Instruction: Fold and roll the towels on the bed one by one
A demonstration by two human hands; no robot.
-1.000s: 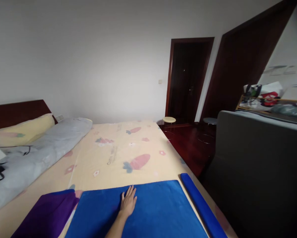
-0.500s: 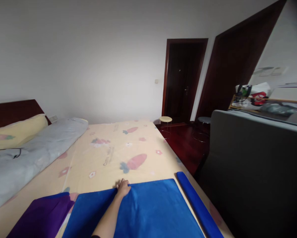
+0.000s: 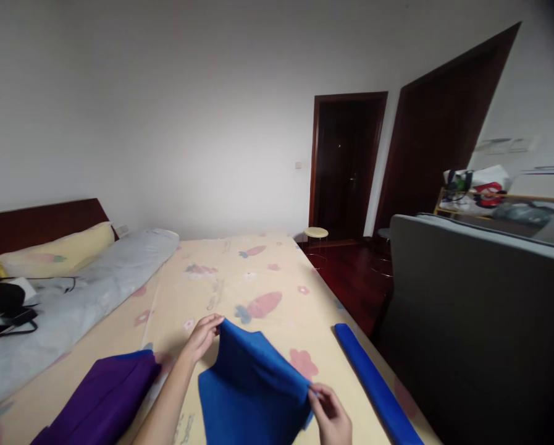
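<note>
A blue cloth (image 3: 249, 386) lies partly lifted on the bed (image 3: 239, 290). My left hand (image 3: 203, 335) pinches its far corner and holds it raised above the sheet. Low in the view, my right hand (image 3: 331, 415) grips the cloth's right edge. The cloth sags in a fold between the two hands. A purple cloth (image 3: 100, 402) lies flat to the left of my left arm. To the right, a rolled blue cloth (image 3: 373, 383) rests along the bed's edge.
A grey pillow (image 3: 82, 290) and a yellow pillow (image 3: 49, 256) lie at the headboard, with black items (image 3: 3, 306) on the left. A grey mattress-like panel (image 3: 480, 321) stands close on the right. Beyond are a dark door (image 3: 346, 164) and a small stool (image 3: 315, 233).
The blue cloth lay flat under my left hand; now both hands have hold of it and have lifted and folded its far edge toward me. My right hand has come into view.
</note>
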